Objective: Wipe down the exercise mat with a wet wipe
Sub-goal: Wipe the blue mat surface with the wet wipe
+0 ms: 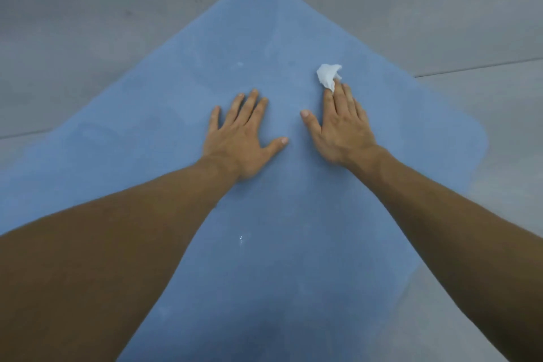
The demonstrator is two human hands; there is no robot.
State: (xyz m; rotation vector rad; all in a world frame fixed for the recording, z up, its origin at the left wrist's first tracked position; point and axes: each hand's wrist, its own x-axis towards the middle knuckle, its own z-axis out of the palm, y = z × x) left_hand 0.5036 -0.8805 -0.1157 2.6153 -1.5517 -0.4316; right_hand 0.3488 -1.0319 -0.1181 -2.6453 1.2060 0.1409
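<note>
The grey floor [88, 38] is looking smooth and slick, so the exercise mat [264, 258], a matte blue, foam-like sheet with rounded corners lying on it, could be sliding or bunching as weight is leaning in. The left hand [241, 138] is pressing flat on the mat's middle, fingers spread, holding nothing. The right hand [340, 129], just right of it, is pinning the wet wipe [327, 75] under straight fingertips only. The crumpled white wad is sticking out on the far side and could be slipping free, leaving the pale specks [241, 238] unwiped.
</note>
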